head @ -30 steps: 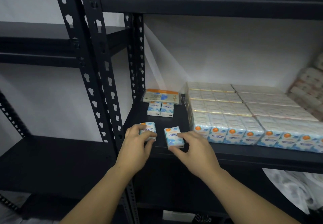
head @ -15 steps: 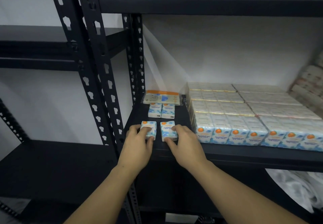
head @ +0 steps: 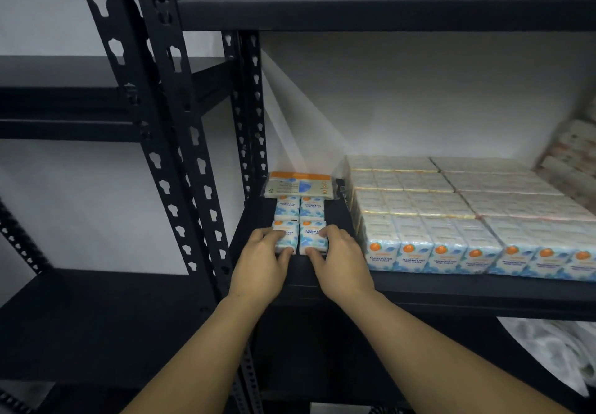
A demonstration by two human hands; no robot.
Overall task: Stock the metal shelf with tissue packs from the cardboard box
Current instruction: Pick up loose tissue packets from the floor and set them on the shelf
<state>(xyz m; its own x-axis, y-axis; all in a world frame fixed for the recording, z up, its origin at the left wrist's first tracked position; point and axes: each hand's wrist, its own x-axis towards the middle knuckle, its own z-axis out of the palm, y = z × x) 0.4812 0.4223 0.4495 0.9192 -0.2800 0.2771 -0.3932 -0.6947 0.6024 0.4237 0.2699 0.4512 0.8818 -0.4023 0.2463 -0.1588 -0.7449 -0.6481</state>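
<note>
Left hand: your left hand pinches the left pack, fingers over its top, thumb at its near edge.
Right hand: your right hand pinches the right pack the same way.
Packs: side by side, touching, flat on the shelf.
Beyond your grip: two more packs, then a flat wrapper.
Right of your grip: wrapped bundles, just beside your right hand.

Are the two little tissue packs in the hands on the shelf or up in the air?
On the shelf: both packs rest flat on its black board.
</note>
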